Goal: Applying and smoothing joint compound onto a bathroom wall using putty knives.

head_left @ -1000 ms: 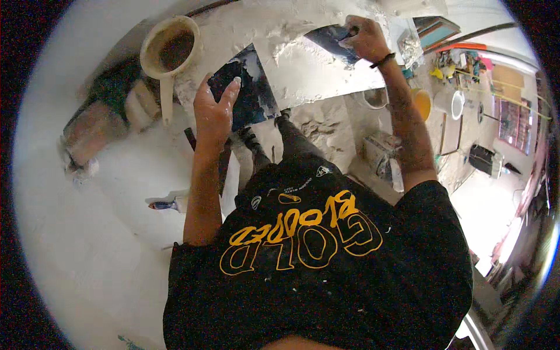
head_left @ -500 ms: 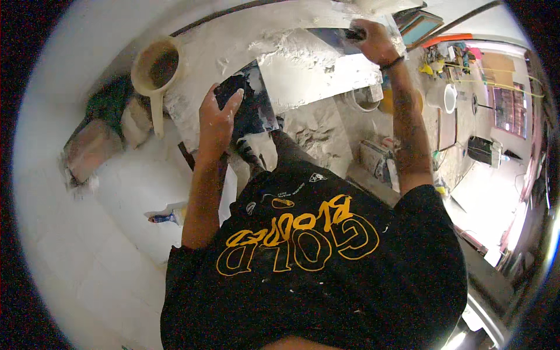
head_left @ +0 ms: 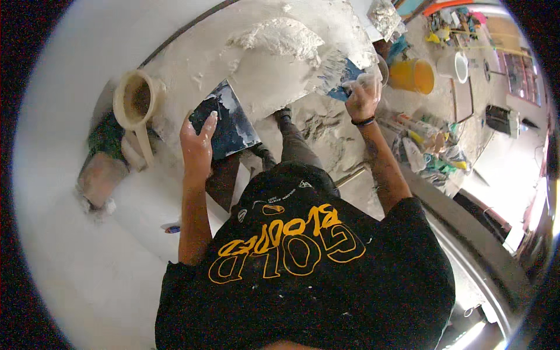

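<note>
My left hand [head_left: 197, 143] is closed round the grip of a rectangular plastering trowel [head_left: 236, 125], whose dark blade is streaked with white plaster. It is held tilted over the near edge of a plaster-covered board [head_left: 192, 55]. My right hand [head_left: 364, 102] grips a second trowel [head_left: 345, 79] with a blue blade, at the board's right near edge; smeared plaster lies beside it. Its handle is mostly hidden by my fingers. A lumpy heap of white plaster [head_left: 277, 41] lies on the far middle of the board.
A cream long-handled dipper [head_left: 142, 140] sits at the board's left, above rough blocks [head_left: 102, 178]. A brush [head_left: 171, 228] lies on the white surface by my left forearm. A yellow bucket [head_left: 411, 76], a white bucket [head_left: 461, 67] and bagged clutter [head_left: 429, 143] stand to the right.
My right hand has come nearer with its trowel, from the board's far right to its right near edge. My left hand and trowel sit slightly lower and further left; the view has shifted too.
</note>
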A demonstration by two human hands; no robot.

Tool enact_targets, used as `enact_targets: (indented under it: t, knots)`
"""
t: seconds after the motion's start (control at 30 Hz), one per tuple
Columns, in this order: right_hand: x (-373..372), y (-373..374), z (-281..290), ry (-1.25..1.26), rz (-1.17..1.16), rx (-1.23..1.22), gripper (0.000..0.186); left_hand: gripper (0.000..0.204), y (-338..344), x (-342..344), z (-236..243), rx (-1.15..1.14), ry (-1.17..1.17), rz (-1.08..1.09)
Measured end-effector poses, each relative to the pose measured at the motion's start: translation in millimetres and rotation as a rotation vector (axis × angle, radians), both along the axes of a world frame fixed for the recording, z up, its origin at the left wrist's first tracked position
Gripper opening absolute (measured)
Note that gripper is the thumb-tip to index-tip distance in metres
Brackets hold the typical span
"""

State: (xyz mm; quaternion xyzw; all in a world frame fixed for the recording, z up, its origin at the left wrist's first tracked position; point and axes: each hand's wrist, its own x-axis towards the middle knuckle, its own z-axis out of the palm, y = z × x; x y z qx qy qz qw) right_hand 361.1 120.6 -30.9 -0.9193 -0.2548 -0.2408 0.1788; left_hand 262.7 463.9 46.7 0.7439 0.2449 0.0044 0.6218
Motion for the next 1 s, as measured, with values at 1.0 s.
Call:
enact_targets:
  t: [1.0]
  knots:
    - [50,72,-15,0.579,-0.736,0.609,0.048,0.021,6,16,11,-0.106,-0.068,0.016]
